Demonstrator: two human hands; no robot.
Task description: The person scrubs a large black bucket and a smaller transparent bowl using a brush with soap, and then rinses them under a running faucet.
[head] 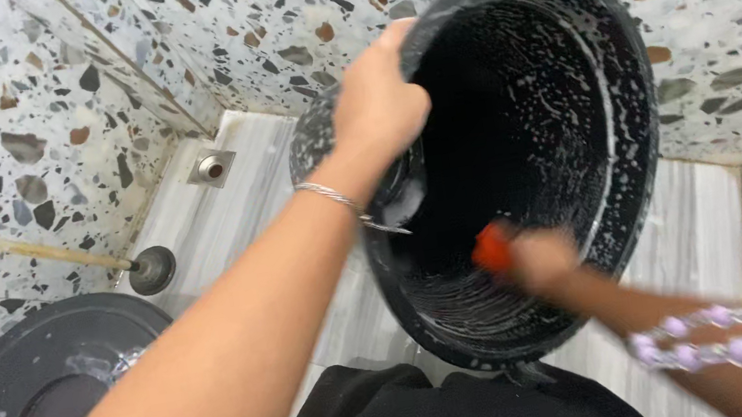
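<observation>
Two bare arms, both hands closed in a grip.

Left arm: enters from 7 o'clock and runs diagonally toward 1 o'clock, forearm bare, thin metal bangle at the wrist. Left hand (pixel 379 91): back of hand to the camera, fingers curled over and out of sight, closed tight in a grip; knuckles point toward 1 o'clock. Right arm: enters from 4 o'clock and runs toward 10 o'clock, forearm bare, a band of pale purple beads at the wrist. Right hand (pixel 541 259): motion-blurred, closed in a fist-like grip, sitting lower than the left hand, at about 5 o'clock from it.
</observation>
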